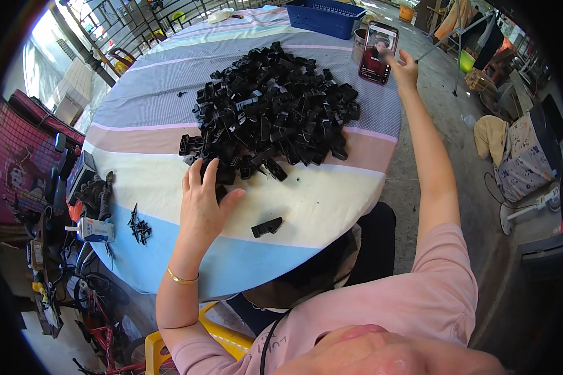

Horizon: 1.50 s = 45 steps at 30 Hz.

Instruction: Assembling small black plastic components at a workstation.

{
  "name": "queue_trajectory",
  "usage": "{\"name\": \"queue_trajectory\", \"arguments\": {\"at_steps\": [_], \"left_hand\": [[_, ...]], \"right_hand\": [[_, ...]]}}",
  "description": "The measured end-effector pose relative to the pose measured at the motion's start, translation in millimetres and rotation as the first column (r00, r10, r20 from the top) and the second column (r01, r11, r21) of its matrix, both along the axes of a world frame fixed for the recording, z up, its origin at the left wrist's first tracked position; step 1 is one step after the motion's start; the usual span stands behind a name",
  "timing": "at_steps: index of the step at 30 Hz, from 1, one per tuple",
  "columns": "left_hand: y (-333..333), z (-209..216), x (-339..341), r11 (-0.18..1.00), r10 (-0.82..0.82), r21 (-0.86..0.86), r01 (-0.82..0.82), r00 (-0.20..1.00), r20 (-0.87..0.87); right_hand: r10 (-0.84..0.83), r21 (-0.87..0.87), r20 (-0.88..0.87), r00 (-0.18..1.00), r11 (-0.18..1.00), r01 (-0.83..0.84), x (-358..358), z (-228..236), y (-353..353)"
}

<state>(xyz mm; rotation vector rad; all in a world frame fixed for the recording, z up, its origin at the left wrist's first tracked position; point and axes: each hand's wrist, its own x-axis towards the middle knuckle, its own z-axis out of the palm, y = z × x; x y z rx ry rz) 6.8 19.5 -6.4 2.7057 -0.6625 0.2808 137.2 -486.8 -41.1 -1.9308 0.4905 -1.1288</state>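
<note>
A large heap of small black plastic parts (269, 106) covers the middle of the round table (306, 194). At the heap's near left edge, my left hand (203, 203) rests with its fingers spread over some parts; one dark piece shows between thumb and fingers. One loose black part (267, 227) lies apart on the cream stripe of the cloth. At the far right, a smartphone (378, 53) leans upright against a metal can (359, 45), its screen lit with a picture of a person. My right hand (405, 74) reaches to the screen, fingers apart, a fingertip at the glass.
A blue plastic basket (324, 20) stands at the table's far edge. On the left lie small dark screw-like pieces (140, 228), a white and blue box (97, 230) and dark gloves (96, 195). A yellow chair (225, 331) is under me; a red bicycle (103, 331) stands lower left.
</note>
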Motion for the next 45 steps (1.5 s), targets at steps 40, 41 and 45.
{"name": "queue_trajectory", "arguments": {"at_steps": [40, 41, 45], "left_hand": [[0, 0, -2, 0.997, -0.023, 0.069, 0.024, 1.0, -0.012], [0, 0, -1, 0.998, -0.025, 0.063, 0.025, 1.0, -0.008], [0, 0, 0, 0.998, -0.047, 0.031, 0.047, 0.999, -0.005]], "right_hand": [[-0.188, -0.29, -0.301, 0.935, 0.952, 0.098, -3, -17, 34], [-0.178, -0.289, -0.305, 0.935, 0.953, 0.087, -3, -18, 33], [-0.182, -0.262, -0.178, 0.967, 0.956, 0.132, -7, -25, 18]]}}
